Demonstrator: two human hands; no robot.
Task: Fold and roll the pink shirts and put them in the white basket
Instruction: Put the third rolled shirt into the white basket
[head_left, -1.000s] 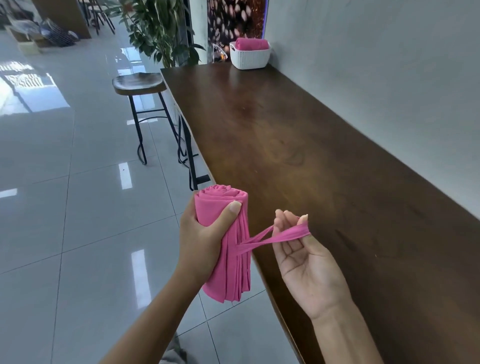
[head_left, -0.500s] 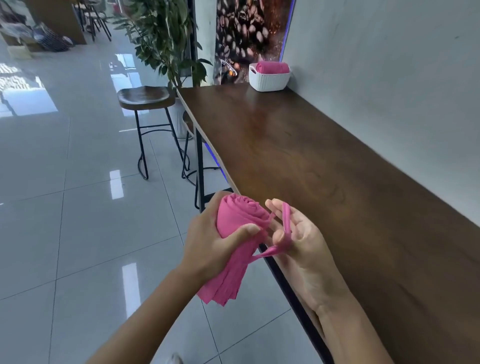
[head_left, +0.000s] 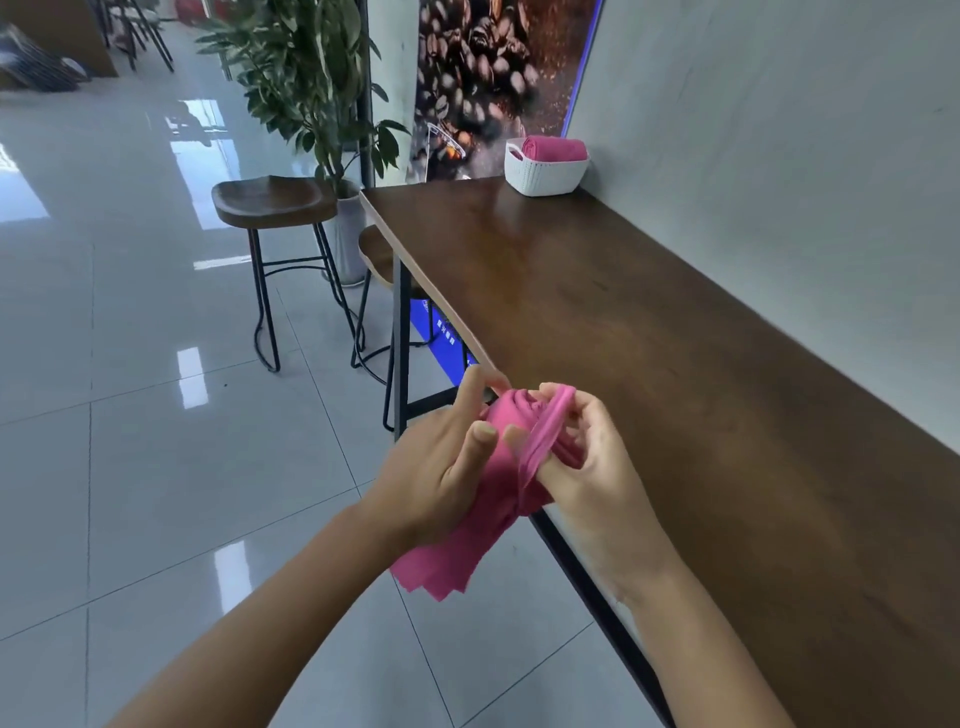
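Nearby, dark wooden counter (head_left: 649, 338), glossy tiled floor (head_left: 130, 415).

The left hand (head_left: 441, 467) grips a rolled pink shirt (head_left: 493, 499) held in the air just off the near edge of the dark wooden desk (head_left: 675, 389), its loose folded end hanging below the hands. The right hand (head_left: 587, 457), touching the roll from the right, has a stretched pink strip of the shirt looped over its fingers (head_left: 558, 400). Far ahead of the hands, at the desk's end against the wall, a white basket (head_left: 545, 174) holds another rolled pink shirt (head_left: 555, 146). Left of the hands stands a wooden stool (head_left: 275, 200).
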